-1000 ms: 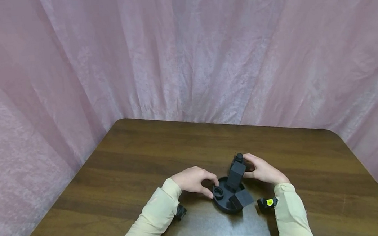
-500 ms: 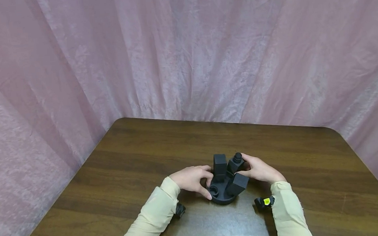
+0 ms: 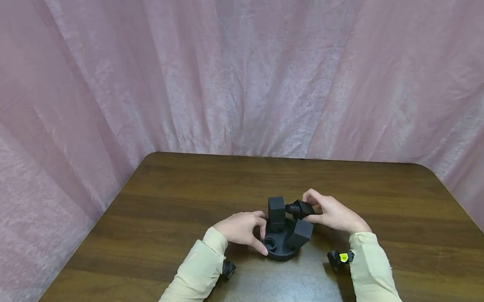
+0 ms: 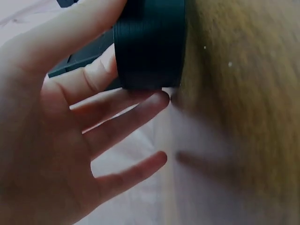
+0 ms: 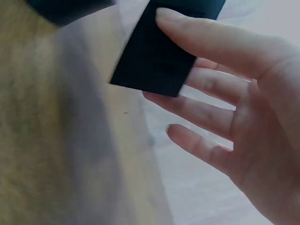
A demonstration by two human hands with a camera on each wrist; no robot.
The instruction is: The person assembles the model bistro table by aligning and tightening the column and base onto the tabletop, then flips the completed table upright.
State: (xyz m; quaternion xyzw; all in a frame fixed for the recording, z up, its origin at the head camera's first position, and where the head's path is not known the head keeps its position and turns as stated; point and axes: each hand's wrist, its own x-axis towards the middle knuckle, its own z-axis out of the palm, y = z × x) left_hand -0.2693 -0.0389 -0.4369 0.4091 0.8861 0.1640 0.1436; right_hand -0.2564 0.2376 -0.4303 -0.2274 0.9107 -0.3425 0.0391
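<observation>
A round black base point(image 3: 282, 255) sits on the table, with two black rectangular blocks standing up from it: a taller one point(image 3: 276, 208) at the back and a tilted one point(image 3: 301, 233) at the right. A ring-shaped threaded socket point(image 3: 269, 245) shows at its left. My left hand point(image 3: 240, 229) pinches the base's left rim between thumb and fingers; in the left wrist view the rim's curved side point(image 4: 150, 51) lies against them. My right hand point(image 3: 333, 214) holds a black block with a ridged round end point(image 3: 299, 209), lying sideways beside the taller block, its ridged end pointing left.
The brown wooden table point(image 3: 178, 192) ends at a pink curtain point(image 3: 237, 77) behind it. Small black wrist cameras sit under both sleeves, the right one point(image 3: 340, 258) with a yellow label, close above the table.
The base has turned and shifted left under my left hand, moving its blocks round. My right hand has tipped the held block from ridged end up to pointing left.
</observation>
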